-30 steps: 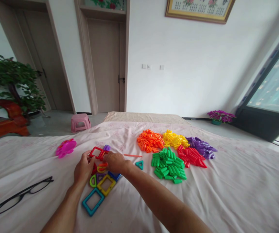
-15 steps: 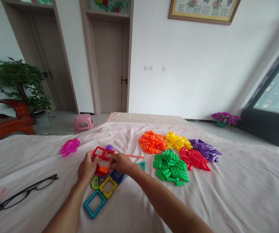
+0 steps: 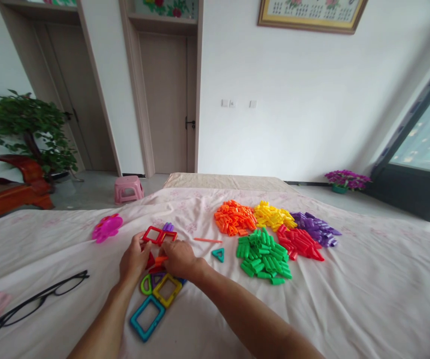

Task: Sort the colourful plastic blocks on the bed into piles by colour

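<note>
My left hand (image 3: 134, 259) is closed, its fingertips at the left edge of a red square magnetic tile (image 3: 152, 234). A second red square tile (image 3: 169, 236) adjoins it on the right. My right hand (image 3: 180, 258) has its fingers bent together just below that second tile; what they grip is hidden. Between the hands lie an orange piece (image 3: 160, 260) and a red piece (image 3: 150, 260), partly covered. Nearer me are a yellow square tile (image 3: 157, 294), a blue square tile (image 3: 135, 319), a green half-round tile (image 3: 142, 284) and a purple tile (image 3: 156, 280).
Piles of orange (image 3: 235, 218), yellow (image 3: 273, 216), purple (image 3: 315, 229), red (image 3: 299, 243) and green tube pieces (image 3: 263, 257) lie on the right. A teal triangle (image 3: 218, 255) and an orange stick (image 3: 207, 240) are nearer. Glasses (image 3: 43, 298) and a pink toy (image 3: 108, 228) lie left.
My right hand has moved left and slightly up to the red tiles. It now covers most of the dark blue tile, and the teal triangle is uncovered. My left hand stays in place.
</note>
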Tool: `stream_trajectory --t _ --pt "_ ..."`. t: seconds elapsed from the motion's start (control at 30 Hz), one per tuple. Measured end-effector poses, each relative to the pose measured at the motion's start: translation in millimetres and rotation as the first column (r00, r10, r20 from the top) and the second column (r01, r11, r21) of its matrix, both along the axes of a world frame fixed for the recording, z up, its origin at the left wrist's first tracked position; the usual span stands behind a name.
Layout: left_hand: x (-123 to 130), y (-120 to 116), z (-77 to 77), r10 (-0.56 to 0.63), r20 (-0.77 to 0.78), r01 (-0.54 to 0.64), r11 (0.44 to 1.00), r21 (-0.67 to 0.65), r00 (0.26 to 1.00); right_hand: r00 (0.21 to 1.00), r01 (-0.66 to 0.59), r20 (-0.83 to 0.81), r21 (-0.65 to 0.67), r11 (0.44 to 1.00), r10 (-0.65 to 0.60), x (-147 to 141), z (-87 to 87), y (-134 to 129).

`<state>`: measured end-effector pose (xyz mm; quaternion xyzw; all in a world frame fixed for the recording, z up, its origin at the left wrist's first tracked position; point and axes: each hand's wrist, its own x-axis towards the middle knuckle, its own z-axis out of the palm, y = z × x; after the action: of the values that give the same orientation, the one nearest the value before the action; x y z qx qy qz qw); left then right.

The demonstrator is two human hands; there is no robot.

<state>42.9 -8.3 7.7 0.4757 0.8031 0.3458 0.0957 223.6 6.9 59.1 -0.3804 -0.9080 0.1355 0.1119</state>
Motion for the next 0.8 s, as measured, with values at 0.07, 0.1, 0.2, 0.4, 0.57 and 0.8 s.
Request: stream_trajectory --t 0.07,0.1,0.2,0.4,0.57,0.8 --pt "-0.9 0.2 -0.6 -0.013 0.034 0.013 1.0 -0.005 0.999 0.995 0.012 -0.095 -0.038 0.999 -0.016 5.7 -0.8 -0.9" --pt "-1.3 0.2 -1.0 -0.014 0.039 0.014 1.0 -0.003 0.999 0.987 0.03 -0.155 -0.054 0.998 -0.038 10.6 -1.1 -0.1" --pt "-1.5 -0.1 -1.8 -0.015 0.041 0.015 1.0 0.01 0.999 0.931 0.135 -0.331 -0.087 0.987 -0.156 35.3 0.2 11.3" --pt "-1.4 0.5 -2.8 -0.007 0.024 0.007 1.0 0.023 1.0 0.74 0.471 -0.486 -0.12 0.874 -0.465 119.7 16.6 76.5" --pt "-2.4 1.3 -2.6 -0.01 0.042 0.01 1.0 0.008 0.999 0.597 0.652 -0.546 -0.096 0.752 -0.588 177.3 27.2 106.2" --pt "-4.6 1.5 -2.5 -0.011 -0.008 0.011 1.0 -0.015 1.0 0.587 0.734 -0.597 0.107 0.671 -0.547 253.4 2.3 68.0"
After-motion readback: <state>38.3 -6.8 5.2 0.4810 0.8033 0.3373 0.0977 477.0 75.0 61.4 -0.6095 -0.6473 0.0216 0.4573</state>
